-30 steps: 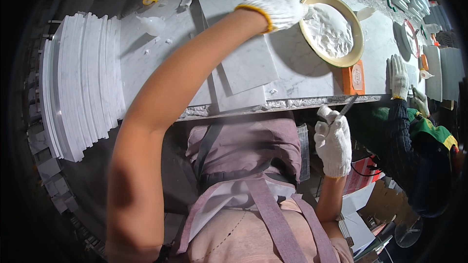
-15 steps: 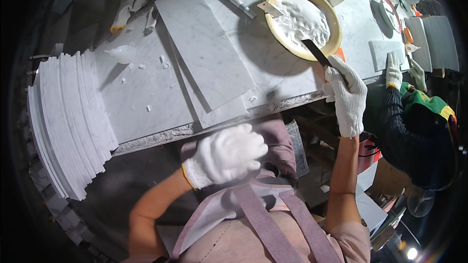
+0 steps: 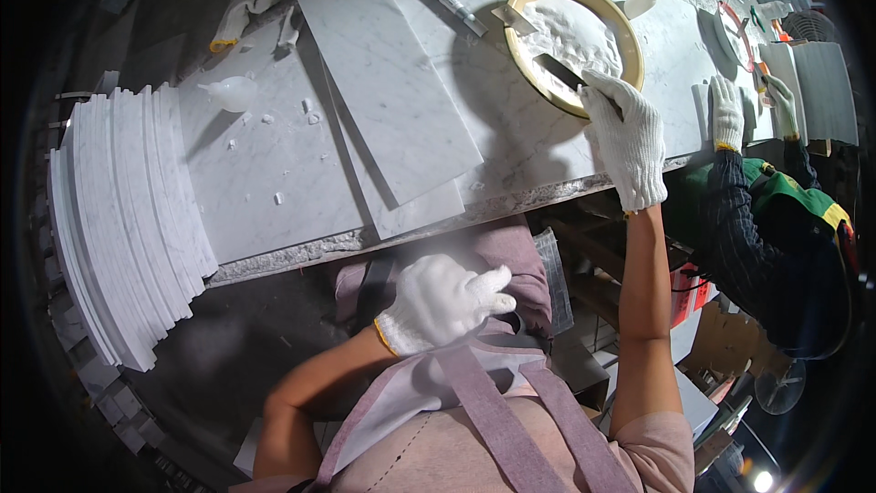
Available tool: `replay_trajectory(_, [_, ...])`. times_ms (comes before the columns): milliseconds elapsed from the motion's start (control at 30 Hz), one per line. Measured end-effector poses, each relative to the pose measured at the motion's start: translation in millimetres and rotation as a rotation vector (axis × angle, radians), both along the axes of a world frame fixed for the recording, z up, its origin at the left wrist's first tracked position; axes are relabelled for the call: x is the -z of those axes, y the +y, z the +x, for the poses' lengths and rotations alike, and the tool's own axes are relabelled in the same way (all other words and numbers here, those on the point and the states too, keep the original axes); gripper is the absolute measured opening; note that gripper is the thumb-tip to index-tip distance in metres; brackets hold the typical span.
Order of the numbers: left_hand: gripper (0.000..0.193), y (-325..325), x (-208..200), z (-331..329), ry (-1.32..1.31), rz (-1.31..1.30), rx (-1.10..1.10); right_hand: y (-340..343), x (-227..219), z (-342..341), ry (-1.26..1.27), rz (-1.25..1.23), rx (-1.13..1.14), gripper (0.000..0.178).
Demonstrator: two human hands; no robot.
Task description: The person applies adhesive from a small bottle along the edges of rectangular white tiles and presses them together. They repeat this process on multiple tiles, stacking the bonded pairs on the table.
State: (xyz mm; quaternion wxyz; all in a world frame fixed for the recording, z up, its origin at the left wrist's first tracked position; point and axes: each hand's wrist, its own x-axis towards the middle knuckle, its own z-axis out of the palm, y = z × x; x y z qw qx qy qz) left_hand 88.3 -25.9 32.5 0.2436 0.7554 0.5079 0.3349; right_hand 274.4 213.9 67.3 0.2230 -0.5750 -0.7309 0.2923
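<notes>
1. The right hand (image 3: 628,141), in a white knit glove, is closed around a dark flat blade (image 3: 558,71), gripping it at its near end; the fingertips are over the near right rim of the bowl.
2. The blade lies within the outline of the cream-coloured bowl (image 3: 633,47), pointing left; whether it touches the white material (image 3: 570,27) inside is hard to judge from above.
3. The bowl sits on the marble bench (image 3: 265,173), right of the overlapping slabs (image 3: 392,82).
4. The left hand (image 3: 445,303), also gloved, is in front of the lap, fingers partly bent; blur leaves its grip uncertain.
5. Half a second ago the blade only reached the bowl's near edge; now it extends farther in.
6. A second ago the left hand was beside the bowl.
</notes>
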Motion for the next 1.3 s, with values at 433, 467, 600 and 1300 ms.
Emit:
replay_trajectory(433, [0.046, 0.5, 3.8, 9.1, 0.091, 0.061, 0.014, 2.5, 6.0, 6.7, 0.332, -0.356, 0.213, 0.030])
replay_trajectory(467, [0.046, 0.5, 3.5, 8.8, 0.098, 0.049, 0.020, 2.2, 5.7, 6.2, 0.357, -0.356, 0.209, 0.031])
replay_trajectory(600, [0.041, 0.6, 2.7, 8.3, 0.135, 0.022, 0.034, -4.6, -0.8, 4.6, 0.481, -0.370, 0.177, 0.032])
replay_trajectory(1300, [0.028, -6.1, -5.2, -1.0, 0.327, -0.096, 0.195, -137.6, 22.5, -49.0, 0.402, -0.517, -0.057, 0.033])
